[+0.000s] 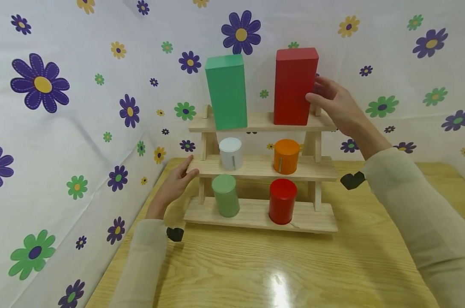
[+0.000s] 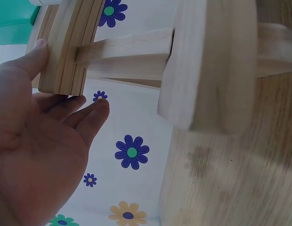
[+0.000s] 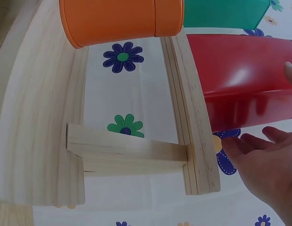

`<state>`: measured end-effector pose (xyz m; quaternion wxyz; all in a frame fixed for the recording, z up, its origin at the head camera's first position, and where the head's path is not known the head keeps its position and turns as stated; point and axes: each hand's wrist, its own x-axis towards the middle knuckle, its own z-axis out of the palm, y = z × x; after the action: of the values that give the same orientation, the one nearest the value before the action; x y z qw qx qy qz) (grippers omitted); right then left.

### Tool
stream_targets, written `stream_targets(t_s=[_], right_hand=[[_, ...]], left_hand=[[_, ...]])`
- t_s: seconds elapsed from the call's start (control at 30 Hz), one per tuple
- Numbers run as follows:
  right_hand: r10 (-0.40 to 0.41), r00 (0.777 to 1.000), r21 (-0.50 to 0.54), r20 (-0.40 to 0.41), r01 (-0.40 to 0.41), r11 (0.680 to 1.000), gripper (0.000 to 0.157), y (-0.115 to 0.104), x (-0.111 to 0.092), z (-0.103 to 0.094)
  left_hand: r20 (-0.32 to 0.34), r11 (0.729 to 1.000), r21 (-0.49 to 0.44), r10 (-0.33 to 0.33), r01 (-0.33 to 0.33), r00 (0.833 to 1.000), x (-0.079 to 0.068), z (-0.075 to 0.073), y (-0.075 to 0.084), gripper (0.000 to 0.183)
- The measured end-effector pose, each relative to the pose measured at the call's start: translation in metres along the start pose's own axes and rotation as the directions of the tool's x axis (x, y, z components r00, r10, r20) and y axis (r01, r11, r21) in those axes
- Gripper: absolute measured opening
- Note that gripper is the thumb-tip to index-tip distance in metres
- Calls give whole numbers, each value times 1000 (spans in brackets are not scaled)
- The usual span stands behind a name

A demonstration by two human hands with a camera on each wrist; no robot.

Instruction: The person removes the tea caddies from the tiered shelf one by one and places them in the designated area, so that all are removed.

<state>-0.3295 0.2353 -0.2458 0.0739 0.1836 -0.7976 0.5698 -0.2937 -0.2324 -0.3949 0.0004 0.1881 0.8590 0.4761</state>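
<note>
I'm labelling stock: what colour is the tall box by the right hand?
Red; the tall box shows best in the head view.

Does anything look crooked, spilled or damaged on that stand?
Nothing looks spilled or clearly damaged. The one slight oddity is the green box: it looks turned a little compared with the red box, and its base reaches the front edge of the top shelf, perhaps just past it.
</note>
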Motion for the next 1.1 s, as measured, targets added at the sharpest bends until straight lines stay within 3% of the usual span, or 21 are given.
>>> stream_targets(t_s=[0.3,0.53,0.87,1.1], right_hand=[[31,999,13,22,-32,999,78,-2,10,6],[83,997,19,-8,-83,996,81,0,14,9],[64,998,131,-27,-60,990,76,4,17,8],[32,999,139,-21,-29,990,67,6,18,7]], left_hand=[[4,1000,-16,2,-2,1000,-1,-1,0,68],[9,1000,-15,-13,13,1000,0,0,-1,65],[34,999,-28,-23,24,999,-12,-1,38,63],[30,999,-39,-25,26,999,-13,-1,38,63]])
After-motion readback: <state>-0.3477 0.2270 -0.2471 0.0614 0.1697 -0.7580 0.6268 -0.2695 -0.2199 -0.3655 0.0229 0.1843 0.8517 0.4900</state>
